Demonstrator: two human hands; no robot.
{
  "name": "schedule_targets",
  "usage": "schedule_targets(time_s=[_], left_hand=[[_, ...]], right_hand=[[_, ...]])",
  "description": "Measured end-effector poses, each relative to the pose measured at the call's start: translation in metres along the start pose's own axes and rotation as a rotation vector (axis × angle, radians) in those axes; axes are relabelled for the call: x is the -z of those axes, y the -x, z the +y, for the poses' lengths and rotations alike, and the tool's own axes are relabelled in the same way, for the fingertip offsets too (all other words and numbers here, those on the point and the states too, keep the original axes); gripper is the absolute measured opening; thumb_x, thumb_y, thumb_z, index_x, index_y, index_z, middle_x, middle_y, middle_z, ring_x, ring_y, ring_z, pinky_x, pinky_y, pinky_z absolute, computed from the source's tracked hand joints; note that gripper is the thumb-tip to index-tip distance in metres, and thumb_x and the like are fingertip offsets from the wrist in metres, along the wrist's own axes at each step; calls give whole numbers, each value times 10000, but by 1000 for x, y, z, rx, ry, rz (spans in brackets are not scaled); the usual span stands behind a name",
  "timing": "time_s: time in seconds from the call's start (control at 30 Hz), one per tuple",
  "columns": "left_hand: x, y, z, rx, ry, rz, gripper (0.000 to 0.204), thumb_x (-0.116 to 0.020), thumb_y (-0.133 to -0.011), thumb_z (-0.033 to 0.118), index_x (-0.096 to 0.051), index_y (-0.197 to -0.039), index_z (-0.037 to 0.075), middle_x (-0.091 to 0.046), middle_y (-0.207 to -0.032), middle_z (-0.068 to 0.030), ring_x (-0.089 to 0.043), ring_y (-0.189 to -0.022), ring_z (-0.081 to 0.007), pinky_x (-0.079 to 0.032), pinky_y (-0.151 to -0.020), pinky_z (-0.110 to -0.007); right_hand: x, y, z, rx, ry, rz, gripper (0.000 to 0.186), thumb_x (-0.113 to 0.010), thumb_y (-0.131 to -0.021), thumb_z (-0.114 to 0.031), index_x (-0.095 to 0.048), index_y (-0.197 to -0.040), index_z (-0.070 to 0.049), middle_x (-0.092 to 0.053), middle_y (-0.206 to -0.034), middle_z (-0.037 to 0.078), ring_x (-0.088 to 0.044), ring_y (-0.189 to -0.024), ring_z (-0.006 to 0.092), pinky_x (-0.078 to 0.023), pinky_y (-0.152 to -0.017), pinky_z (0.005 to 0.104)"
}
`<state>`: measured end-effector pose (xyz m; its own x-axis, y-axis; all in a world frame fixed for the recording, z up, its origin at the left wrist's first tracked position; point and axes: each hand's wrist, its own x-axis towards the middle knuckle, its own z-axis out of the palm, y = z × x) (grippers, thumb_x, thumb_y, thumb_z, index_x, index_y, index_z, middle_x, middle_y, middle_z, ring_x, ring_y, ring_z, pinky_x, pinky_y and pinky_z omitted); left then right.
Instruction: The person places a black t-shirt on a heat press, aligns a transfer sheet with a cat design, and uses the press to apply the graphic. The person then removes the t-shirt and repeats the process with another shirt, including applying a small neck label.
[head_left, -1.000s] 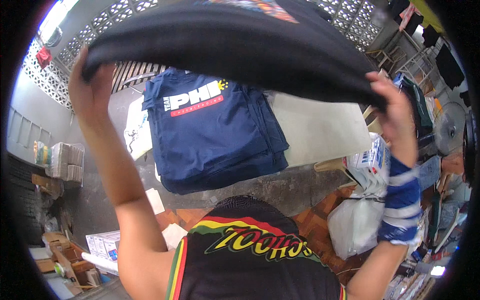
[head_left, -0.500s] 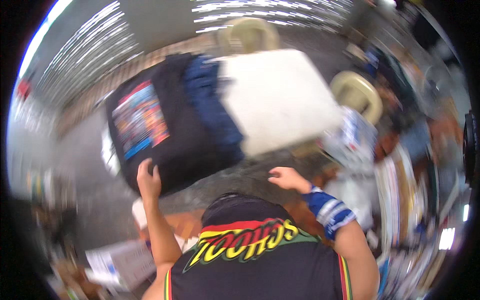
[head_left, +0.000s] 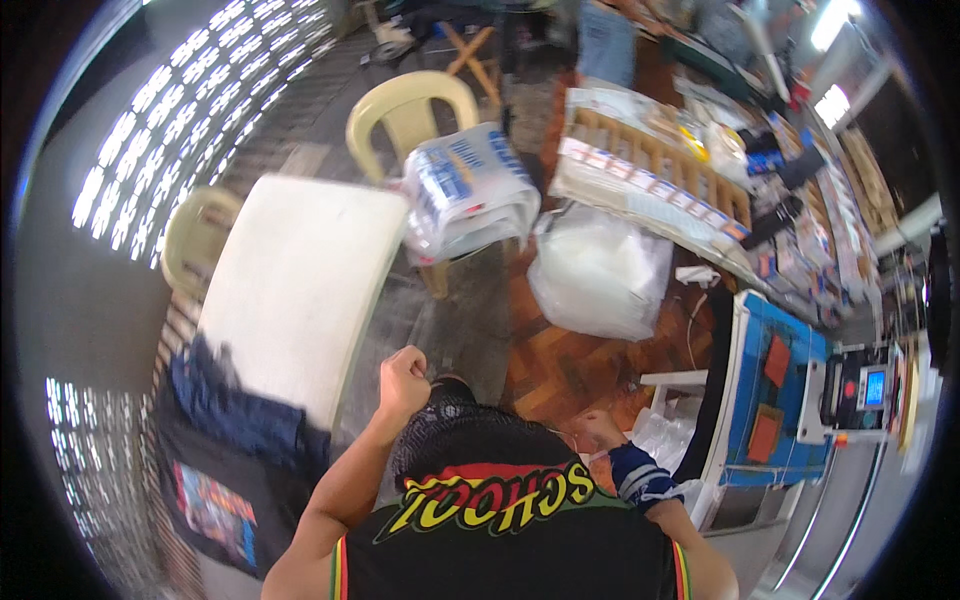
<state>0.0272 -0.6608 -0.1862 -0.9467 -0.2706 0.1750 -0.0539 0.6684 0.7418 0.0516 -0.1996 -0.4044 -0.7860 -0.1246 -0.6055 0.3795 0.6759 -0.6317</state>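
Note:
My left hand (head_left: 404, 382) is curled into a fist in front of my body, over the gap beside the white table (head_left: 300, 255). It touches nothing that I can see. Lower and to the right, my right hand (head_left: 597, 432) hangs near my waist, with a blue and white band (head_left: 640, 474) on its wrist. Its fingers are blurred, so I cannot make out how they are bent. At the table's near left end lie a black shirt (head_left: 275, 492) with a colourful print and a bunched dark blue cloth (head_left: 240, 415), both away from my hands.
Ahead, a cream plastic chair (head_left: 412, 100) holds a plastic-wrapped pack (head_left: 470, 185). A large clear plastic bag (head_left: 600, 270) sits on the wooden floor. Right of me stand a blue-topped workstation (head_left: 740, 390) and a machine with a small screen (head_left: 860, 385). A person (head_left: 606, 45) is farther back.
My view has swung right, bringing the workstation and plastic bag into sight and the table to the left. My left hand has left the black shirt's edge and closed; my right hand has dropped lower.

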Motion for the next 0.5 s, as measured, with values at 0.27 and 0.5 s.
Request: schedule_targets(time_s=[0.27, 0.5], left_hand=[[-109, -202, 29, -644, -103, -664, 200, -671, -908, 189, -642, -746, 76, -638, -770, -147, -651, -767, -387, -521, -674, -480], [-142, -263, 29, -859, -88, -1519, 322, -612, -881, 292, -718, -732, 28, -704, -770, -218, -689, -745, -430, -561, -710, -508]], right_hand=[[-27, 46, -56, -182, -187, 575, 462, -642, -959, -432, -757, -907, 12, -728, -819, 206, -722, -810, 341, -536, -742, 429], [-19, 59, -198, -335, -178, 386, 408, -639, -949, -407, -770, -875, -28, -714, -788, 215, -705, -775, 411, -542, -714, 478]])
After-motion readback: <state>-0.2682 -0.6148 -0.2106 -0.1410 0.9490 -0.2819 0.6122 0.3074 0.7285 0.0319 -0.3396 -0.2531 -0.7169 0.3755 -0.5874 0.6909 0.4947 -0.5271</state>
